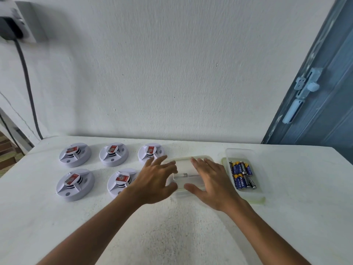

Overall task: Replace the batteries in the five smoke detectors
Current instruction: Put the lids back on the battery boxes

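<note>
Both hands hover spread-fingered over a clear plastic box (188, 161), the left hand (154, 180) at its left end, the right hand (212, 182) at its right; contact is hard to judge. The five smoke detectors (75, 154) lie left of the left hand, and the batteries (242, 175) in a tray (246, 197) just right of the right hand.

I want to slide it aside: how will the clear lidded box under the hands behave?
The clear box probably feels light: only one slim tool shows inside. Thin plastic may flex. It would likely slide easily on the table.
</note>
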Demonstrator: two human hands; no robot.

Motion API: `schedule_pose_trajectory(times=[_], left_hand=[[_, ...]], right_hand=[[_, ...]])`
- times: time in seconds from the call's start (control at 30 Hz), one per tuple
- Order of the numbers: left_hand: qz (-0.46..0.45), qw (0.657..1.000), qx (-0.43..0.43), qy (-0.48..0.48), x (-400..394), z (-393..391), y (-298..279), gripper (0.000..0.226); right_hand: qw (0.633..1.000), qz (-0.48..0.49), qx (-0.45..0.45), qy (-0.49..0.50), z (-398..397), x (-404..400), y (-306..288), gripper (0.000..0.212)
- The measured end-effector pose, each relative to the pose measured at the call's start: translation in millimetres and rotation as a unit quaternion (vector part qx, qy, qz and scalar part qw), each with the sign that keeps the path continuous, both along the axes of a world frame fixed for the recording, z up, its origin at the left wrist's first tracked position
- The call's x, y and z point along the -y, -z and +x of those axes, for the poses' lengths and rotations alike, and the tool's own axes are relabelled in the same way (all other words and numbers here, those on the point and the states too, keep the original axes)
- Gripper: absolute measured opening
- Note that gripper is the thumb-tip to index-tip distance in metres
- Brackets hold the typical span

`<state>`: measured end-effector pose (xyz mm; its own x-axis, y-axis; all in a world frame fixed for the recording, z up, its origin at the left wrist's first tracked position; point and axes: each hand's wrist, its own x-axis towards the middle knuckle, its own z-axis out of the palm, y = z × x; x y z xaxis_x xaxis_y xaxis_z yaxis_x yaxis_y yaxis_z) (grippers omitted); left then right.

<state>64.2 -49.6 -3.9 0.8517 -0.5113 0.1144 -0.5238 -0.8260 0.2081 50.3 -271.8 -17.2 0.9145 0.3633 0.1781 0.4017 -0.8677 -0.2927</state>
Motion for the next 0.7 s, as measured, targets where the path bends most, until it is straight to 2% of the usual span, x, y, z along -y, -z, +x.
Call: schedule_pose_trajectory(times=[0.1,0.17,0.23,0.4,0.7], left_hand=[[0.017,0.999,-0.039,0.007,-3,1,4,0.113],[0.003,0.999,-0.051,0.009,-6,2,4,0.124],[-0.023,0.998,-0.053,0.01,-6,3,6,0.122],[-0.069,0.997,-0.013,0.044,-8,15,19,0.086],[-0.076,0.994,0.054,0.052,-9,18,28,0.082]], right_hand=[[0.998,-0.055,-0.019,-0.029,0,8,-13,0.107],[0.994,-0.091,-0.039,-0.047,1,14,-16,0.098],[0.995,-0.076,-0.051,-0.05,3,16,-15,0.086],[0.995,-0.001,-0.084,-0.045,5,8,-10,0.077],[0.996,-0.03,-0.078,-0.027,5,7,-19,0.08]])
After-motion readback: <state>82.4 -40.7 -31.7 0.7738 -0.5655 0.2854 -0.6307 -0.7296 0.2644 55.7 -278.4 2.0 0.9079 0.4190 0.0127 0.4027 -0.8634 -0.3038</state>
